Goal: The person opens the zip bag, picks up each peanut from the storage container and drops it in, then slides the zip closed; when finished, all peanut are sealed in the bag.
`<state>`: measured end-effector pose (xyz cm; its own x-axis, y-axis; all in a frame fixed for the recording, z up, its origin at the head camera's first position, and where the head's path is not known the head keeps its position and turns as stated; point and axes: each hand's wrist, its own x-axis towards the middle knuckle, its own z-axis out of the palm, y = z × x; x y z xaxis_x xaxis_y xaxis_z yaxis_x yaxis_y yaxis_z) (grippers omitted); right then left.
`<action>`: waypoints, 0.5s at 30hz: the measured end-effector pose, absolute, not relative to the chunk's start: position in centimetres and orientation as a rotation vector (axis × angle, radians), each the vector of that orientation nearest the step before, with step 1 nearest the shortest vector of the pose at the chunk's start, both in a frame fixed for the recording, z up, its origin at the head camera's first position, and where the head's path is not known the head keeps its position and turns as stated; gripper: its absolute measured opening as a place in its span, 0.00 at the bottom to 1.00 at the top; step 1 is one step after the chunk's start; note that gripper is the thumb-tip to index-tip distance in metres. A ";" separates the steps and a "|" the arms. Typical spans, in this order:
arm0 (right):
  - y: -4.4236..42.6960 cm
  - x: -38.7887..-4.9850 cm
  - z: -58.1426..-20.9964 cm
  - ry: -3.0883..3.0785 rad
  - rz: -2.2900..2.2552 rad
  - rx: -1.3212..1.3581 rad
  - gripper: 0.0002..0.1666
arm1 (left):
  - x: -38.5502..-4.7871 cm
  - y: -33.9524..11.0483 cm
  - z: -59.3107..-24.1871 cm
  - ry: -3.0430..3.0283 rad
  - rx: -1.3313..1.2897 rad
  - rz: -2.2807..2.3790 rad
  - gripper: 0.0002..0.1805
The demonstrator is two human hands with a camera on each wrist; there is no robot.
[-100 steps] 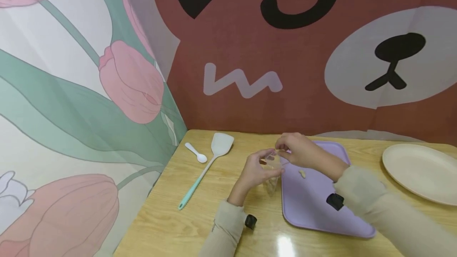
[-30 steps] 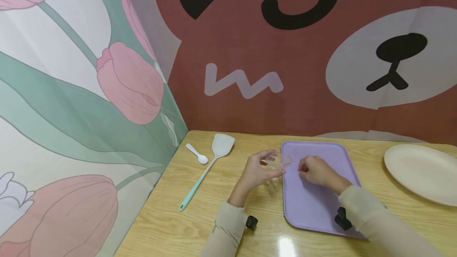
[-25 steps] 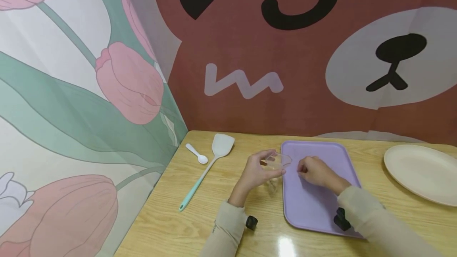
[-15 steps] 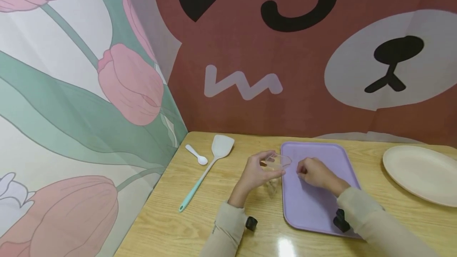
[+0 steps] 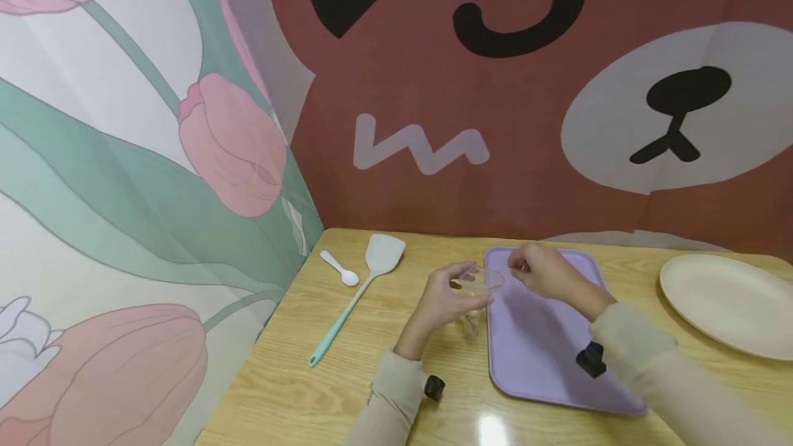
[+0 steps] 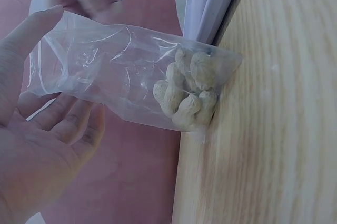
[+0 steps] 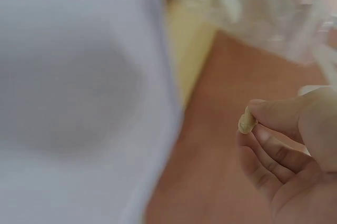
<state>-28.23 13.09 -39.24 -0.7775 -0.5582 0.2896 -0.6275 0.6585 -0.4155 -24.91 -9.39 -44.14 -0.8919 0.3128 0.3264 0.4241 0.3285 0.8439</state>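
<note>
In the left wrist view a clear plastic bag (image 6: 118, 71) hangs with its mouth spread, several peanuts (image 6: 197, 71) gathered at its bottom end against the wooden table. My left hand (image 5: 442, 298) holds it near the mouth, thumb on one side and fingers on the other, just left of the purple tray (image 5: 539, 356). Above the tray's far part is my right hand (image 5: 548, 272), a short way right of the bag's mouth. The right wrist view shows a single peanut (image 7: 246, 122) pinched between its thumb and fingertips.
A white spatula (image 5: 384, 255) with a mint handle lies left of the hands, beside a small white spoon (image 5: 348, 277). On the right rests a large cream plate (image 5: 731, 305). A printed cloth backdrop (image 5: 434, 198) rises behind the wooden table (image 5: 279, 391).
A peanut lay on the tray at first, near the right hand at the bag's mouth. The right hand came down over it, then rose with a peanut. The left hand stays in place.
</note>
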 end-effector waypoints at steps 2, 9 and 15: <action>12.5 -28.0 -38.0 -2.680 0.745 1.000 0.03 | -25.0 -9.4 -44.2 -2.479 -0.689 -1.621 0.35; 9.6 -26.5 -35.5 -2.571 0.704 1.142 0.06 | -25.0 -9.5 -44.2 -2.466 -0.729 -1.614 0.32; 8.0 -25.7 -35.4 -2.602 0.751 1.211 0.07 | -24.9 -9.7 -44.0 -2.451 -0.747 -1.606 0.30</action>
